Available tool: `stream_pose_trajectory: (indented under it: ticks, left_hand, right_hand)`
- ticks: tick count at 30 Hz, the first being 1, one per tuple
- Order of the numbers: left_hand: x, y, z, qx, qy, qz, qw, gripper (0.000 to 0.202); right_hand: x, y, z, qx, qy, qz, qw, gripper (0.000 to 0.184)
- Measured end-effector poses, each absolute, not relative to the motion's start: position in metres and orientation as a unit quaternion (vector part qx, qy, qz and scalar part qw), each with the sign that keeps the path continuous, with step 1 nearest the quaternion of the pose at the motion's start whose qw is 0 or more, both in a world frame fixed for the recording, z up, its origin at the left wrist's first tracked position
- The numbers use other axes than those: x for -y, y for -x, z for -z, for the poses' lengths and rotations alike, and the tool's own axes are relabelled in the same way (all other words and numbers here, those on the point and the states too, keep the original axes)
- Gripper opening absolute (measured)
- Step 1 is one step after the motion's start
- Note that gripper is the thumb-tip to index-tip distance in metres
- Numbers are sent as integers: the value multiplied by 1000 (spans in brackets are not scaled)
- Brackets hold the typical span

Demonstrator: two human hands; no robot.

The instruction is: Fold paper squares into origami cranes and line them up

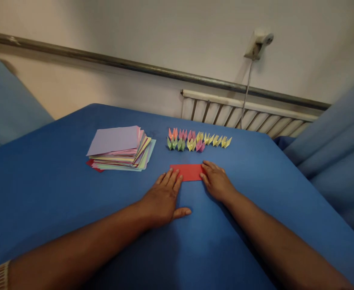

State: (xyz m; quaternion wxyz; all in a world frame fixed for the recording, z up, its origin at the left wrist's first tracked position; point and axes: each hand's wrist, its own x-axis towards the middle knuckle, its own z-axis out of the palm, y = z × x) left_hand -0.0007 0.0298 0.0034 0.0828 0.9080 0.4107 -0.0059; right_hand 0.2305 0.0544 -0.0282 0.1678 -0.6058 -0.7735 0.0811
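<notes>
A red paper point(191, 172), a flat oblong that looks folded, lies on the blue-covered table. My left hand point(163, 198) rests flat with its fingers spread; the fingertips touch the paper's left end, and the thumb points right over bare cloth. At the right end is my right hand point(217, 180), its thumb and forefinger apart at the two corners, touching the paper without a visible pinch. Just beyond, small folded paper figures point(191, 145) in orange, pink, green and yellow stand in two rows. The undersides of both hands are hidden.
Left of the figures is an uneven stack of coloured paper point(115, 141) with a lilac sheet on top. Past the table's point(59, 181) far edge are a radiator point(225, 105), a metal pipe point(153, 69) and a wall socket point(255, 45) with a cord. Blue curtains point(336, 141) hang at both sides.
</notes>
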Motion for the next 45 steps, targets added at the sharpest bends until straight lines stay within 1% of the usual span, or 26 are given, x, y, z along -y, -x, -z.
stream_pose_trajectory:
  ticks: [3,5,7,10,11,15,19,21,25,28,31,34,37,39,41,43,45]
  left_hand:
    - [-31,-1,-3,-414,-906,7,84,99]
    - [-32,-3,-1,-408,-910,-18,76,98]
    - [-33,-5,1,-384,-919,-45,70,97]
    - [-33,-7,2,-354,-931,-29,82,98]
    - [-32,-6,1,-352,-932,-13,88,98]
    - [-29,-2,-6,-358,-929,29,84,99]
    - [-26,2,-14,-372,-926,48,40,98]
    - [-24,2,-18,-388,-920,51,9,96]
    - [-23,-2,-16,-419,-907,32,-22,89]
    - [-24,-6,-8,-398,-917,-5,-9,84]
    - [-26,-7,-3,-361,-932,-6,17,87]
    - [-27,-4,-3,-370,-929,-1,13,91]
    - [-29,-3,-6,-392,-920,-10,9,88]
    - [-32,-5,-7,-407,-913,-36,10,85]
    - [-36,-8,-6,-409,-910,-69,16,84]
    - [-40,-12,-4,-394,-915,-86,34,88]
    - [-43,-15,-3,-377,-922,-71,58,89]
  right_hand:
    - [-58,-231,25,772,597,-74,205,47]
    - [-51,-223,20,794,569,-65,207,47]
    - [-40,-210,15,828,525,-82,181,47]
    - [-23,-195,12,846,501,-121,140,64]
    - [-19,-193,12,848,498,-126,128,67]
    - [-14,-195,12,834,530,-125,93,76]
    - [-12,-200,5,818,563,-104,50,83]
    - [-10,-199,1,816,570,-86,39,81]
    - [-3,-189,-4,841,533,-76,43,66]
    - [-1,-184,-6,847,521,-92,52,63]
    - [-1,-187,-12,844,527,-88,48,62]
    - [-3,-196,-19,831,553,-61,22,54]
    - [-9,-205,-19,806,592,-27,0,45]
    - [-16,-208,-14,785,619,-4,24,45]
    - [-24,-207,-6,779,622,10,76,48]
    - [-32,-204,2,815,570,-14,101,51]
    - [-36,-202,8,841,529,-57,98,53]
